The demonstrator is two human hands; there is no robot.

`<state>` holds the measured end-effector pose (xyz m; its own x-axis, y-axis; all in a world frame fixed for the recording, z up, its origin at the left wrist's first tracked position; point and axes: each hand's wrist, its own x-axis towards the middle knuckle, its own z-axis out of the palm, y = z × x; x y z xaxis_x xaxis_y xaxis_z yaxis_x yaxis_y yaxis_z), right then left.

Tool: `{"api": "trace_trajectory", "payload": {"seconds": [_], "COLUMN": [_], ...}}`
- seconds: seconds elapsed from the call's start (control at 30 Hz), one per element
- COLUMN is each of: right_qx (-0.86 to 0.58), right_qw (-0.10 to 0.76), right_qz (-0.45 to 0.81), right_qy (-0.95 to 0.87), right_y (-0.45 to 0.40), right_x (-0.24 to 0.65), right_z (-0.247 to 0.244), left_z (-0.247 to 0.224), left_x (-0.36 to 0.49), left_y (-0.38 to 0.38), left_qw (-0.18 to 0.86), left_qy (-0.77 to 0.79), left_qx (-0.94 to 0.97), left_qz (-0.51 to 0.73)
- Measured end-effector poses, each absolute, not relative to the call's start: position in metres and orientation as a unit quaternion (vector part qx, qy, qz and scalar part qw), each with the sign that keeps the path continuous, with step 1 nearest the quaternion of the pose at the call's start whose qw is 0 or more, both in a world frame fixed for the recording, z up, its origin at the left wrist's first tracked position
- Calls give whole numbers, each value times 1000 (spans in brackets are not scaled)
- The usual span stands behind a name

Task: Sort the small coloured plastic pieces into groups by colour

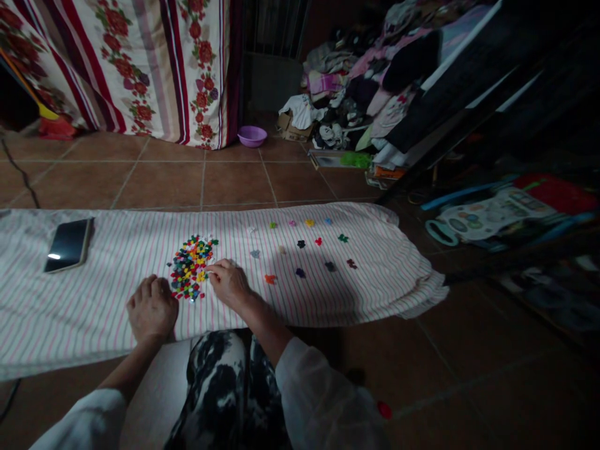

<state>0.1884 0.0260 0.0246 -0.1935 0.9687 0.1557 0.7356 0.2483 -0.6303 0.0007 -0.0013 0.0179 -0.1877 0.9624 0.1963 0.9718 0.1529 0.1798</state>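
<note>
A pile of small multicoloured pieces lies on the striped cloth. My right hand is at the pile's right edge, thumb and fingers pinched together; whatever is between them is too small to make out. My left hand rests on the cloth at the pile's lower left, its fingers curled in. To the right, small single-colour clusters sit apart in loose rows, among them an orange one, a yellow one, a red one, a black one and a dark green one.
A phone lies on the cloth at the left. Behind are a floral curtain, a purple basin and a heap of clothes. A toy-like panel with blue bars stands beyond the cloth's right end.
</note>
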Motion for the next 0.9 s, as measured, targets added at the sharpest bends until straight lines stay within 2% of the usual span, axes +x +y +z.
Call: {"api": "trace_trajectory", "payload": {"seconds": [0.67, 0.9], "right_qx": [-601, -605], "right_qw": [148, 171], "right_qz": [176, 190], "right_qy": [-765, -754], "right_y": [43, 46], "right_x": [148, 148], "right_z": [41, 36], "left_z": [11, 4], "left_x": [-1, -4], "left_y": [-1, 0], "left_qw": [40, 42], "left_qy": [-749, -747], "left_qx": [-638, -638], "left_qz": [-171, -181]}}
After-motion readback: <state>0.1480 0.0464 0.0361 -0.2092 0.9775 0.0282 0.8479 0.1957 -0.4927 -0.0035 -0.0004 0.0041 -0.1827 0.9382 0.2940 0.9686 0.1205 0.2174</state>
